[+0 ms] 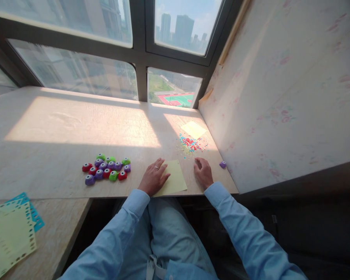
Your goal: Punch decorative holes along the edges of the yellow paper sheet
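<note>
Steadying the yellow sheet [175, 179] seems to be the step in hand, so I'll take that sheet as my landmark. It lies flat on the worktop [58, 171], its near left corner down by the front edge. The left hand [154, 177] rests over the sheet's left side, palm down, fingers loosely spread, pinning it without gripping. The right hand [203, 171] sits just right of the sheet, fingers curled in — from where I stand I can't tell whether anything is tucked inside.

To do this well, I'd press with the flat of the fingers rather than the tips, so the paper doesn't crease, and ease that near corner back from the edge before it bends over. The loose paper bits [191, 144] beyond the sheet are best left undisturbed — a sweeping sleeve would likely scatter them. A lone purple punch [223, 164], right of the sheet and past the right hand, looks the easiest to reach; the cluster of punches [106, 174] well left of the sheet would probably mean crossing the left arm.
</note>
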Action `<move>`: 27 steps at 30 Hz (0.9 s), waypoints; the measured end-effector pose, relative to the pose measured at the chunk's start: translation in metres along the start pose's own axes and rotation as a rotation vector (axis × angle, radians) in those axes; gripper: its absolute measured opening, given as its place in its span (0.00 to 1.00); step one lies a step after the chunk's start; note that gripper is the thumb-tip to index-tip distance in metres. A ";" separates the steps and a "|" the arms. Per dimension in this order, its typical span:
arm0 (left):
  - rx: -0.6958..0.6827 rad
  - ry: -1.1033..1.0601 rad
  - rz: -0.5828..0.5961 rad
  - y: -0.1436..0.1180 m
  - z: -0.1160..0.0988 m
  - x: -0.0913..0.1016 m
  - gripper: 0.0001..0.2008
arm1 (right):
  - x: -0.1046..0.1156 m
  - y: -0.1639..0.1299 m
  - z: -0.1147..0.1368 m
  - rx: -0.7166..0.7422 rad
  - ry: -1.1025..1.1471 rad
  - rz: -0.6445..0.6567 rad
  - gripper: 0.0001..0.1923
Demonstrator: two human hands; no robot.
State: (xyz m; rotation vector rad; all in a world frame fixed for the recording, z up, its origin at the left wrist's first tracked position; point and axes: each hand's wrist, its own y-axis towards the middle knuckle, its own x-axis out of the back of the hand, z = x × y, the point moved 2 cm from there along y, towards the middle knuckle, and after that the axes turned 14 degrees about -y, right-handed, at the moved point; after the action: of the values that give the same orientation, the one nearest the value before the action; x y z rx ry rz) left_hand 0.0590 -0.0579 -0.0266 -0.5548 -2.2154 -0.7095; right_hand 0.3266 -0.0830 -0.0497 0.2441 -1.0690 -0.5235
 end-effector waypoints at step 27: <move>0.691 0.288 -0.632 -0.095 0.057 0.092 0.61 | 0.002 -0.004 -0.007 0.048 -0.014 -0.002 0.14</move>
State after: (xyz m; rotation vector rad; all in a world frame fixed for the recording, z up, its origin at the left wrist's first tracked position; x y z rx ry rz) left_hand -0.0834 -0.0778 -0.0212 0.5756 -2.1635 -0.2451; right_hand 0.3326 -0.0875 -0.0534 0.2835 -1.0959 -0.5022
